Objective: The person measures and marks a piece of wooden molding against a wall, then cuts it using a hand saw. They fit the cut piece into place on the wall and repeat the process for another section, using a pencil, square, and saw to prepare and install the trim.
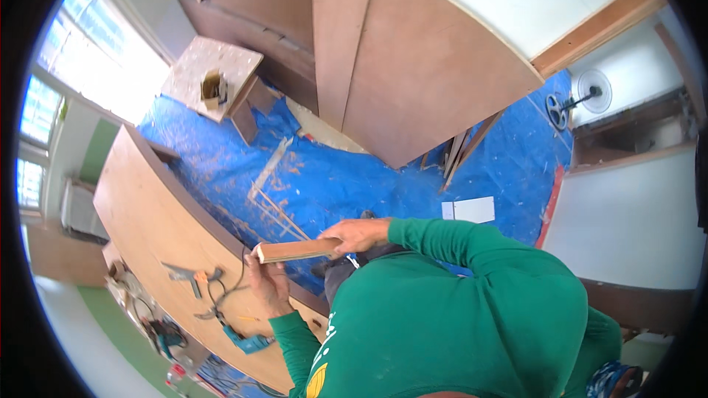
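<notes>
I hold a short strip of plywood [299,249] roughly level at my waist. My right hand [352,234] grips its right end, and my left hand [271,284] has its fingers at the underside and tip of the left end. Just left of me is a curved wooden worktop [147,214]. On it lie a teal power drill [247,339] with a cord, an orange-and-grey tool [199,280] and a small pencil [248,318].
Blue sheeting [221,166] with sawdust and strips covers the floor. A small table [184,66] carrying a box stands back left. Large curved panels [435,59] lean ahead, beside loose boards. A fan [594,96] and a white board [468,209] are at right.
</notes>
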The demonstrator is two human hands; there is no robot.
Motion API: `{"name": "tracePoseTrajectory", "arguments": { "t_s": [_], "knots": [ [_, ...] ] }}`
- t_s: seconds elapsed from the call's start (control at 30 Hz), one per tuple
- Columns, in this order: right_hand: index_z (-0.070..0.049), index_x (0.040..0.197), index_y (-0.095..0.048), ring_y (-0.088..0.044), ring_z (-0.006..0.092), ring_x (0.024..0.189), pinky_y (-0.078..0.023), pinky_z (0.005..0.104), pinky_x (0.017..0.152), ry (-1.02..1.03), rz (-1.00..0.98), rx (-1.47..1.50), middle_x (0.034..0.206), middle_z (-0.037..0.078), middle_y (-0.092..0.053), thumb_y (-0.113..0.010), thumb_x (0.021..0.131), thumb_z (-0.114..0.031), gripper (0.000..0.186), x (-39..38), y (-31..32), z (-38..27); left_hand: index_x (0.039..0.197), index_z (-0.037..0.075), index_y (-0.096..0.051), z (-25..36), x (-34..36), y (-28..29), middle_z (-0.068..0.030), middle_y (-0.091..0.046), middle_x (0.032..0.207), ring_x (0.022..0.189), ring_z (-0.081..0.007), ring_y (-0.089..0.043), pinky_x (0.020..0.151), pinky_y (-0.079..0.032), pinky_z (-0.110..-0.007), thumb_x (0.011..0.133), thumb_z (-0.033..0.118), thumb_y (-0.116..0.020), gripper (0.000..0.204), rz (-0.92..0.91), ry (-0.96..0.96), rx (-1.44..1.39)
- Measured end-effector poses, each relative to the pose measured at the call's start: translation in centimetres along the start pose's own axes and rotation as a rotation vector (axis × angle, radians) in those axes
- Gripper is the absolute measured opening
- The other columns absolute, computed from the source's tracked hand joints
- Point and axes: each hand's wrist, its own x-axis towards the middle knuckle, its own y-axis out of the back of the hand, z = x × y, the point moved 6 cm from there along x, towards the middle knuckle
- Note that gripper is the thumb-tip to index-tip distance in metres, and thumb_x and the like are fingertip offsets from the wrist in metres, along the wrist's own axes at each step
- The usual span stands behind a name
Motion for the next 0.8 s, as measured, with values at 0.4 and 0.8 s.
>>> {"name": "tracePoseTrajectory", "arguments": {
  "t_s": [0.4, 0.8],
  "knots": [
    [-0.003, 0.144, -0.063, -0.075, 0.0251, 0.113, -0.057, 0.0421, 0.101, -0.059, 0.072, 0.515, 0.132, 0.012, -0.076, -0.066, 0.108, -0.043, 0.054, -9.4, 10.3, 6.8, 0.143, -0.005, -0.063, -8.8, 10.0, -15.0, -0.0113, -0.07, 0.115, 0.082, -0.0175, -0.064, 0.066, -0.051, -0.034, 0.111, 0.019, -0.067, 0.04, -0.31, 0.2, 0.346],
    [-0.002, 0.128, -0.07, -0.079, 0.0266, 0.1, -0.061, 0.0431, 0.087, -0.202, 0.901, 0.525, 0.118, 0.016, -0.078, -0.065, 0.109, -0.036, 0.039, -13.2, 18.3, -0.2, 0.116, -0.004, -0.081, -10.9, 20.8, -38.5, -0.0077, -0.068, 0.116, 0.099, -0.0164, -0.062, 0.082, -0.055, -0.033, 0.098, 0.002, -0.08, 0.019, -0.814, -0.617, 1.088]
  ]
}}
